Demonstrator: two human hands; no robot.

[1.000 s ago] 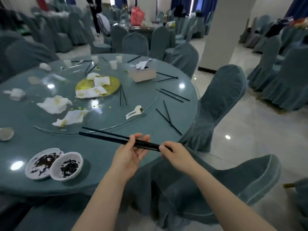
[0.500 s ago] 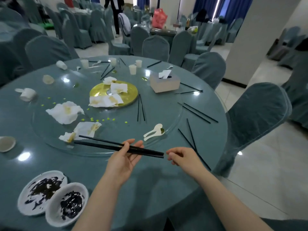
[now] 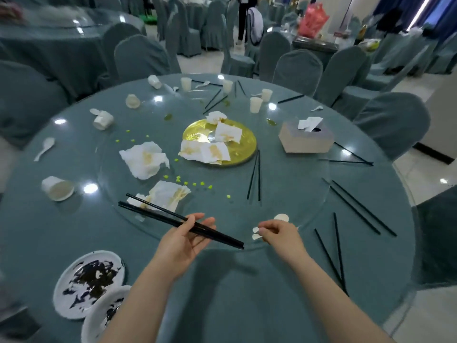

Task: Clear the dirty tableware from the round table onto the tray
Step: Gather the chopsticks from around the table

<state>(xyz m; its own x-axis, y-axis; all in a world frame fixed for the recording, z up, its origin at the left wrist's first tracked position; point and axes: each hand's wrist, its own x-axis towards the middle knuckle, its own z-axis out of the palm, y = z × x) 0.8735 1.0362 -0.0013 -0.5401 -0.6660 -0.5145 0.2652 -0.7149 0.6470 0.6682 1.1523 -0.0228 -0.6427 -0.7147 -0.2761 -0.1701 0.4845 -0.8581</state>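
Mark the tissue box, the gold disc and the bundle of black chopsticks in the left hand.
tissue box point(image 3: 306, 142), head view, on its near side wall.
gold disc point(image 3: 243, 144), head view, bare right part.
black chopsticks point(image 3: 158, 214), head view, mid-shaft beyond the fingers.

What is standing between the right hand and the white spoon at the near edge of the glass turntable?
Nothing visible. The right hand is already on the white spoon, fingers curled over its handle. The left hand grips the black chopsticks off to the side.

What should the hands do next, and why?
Probably lift the white spoon off the glass turntable: the right hand is already pinching its handle, while the left hand holds the gathered black chopsticks.
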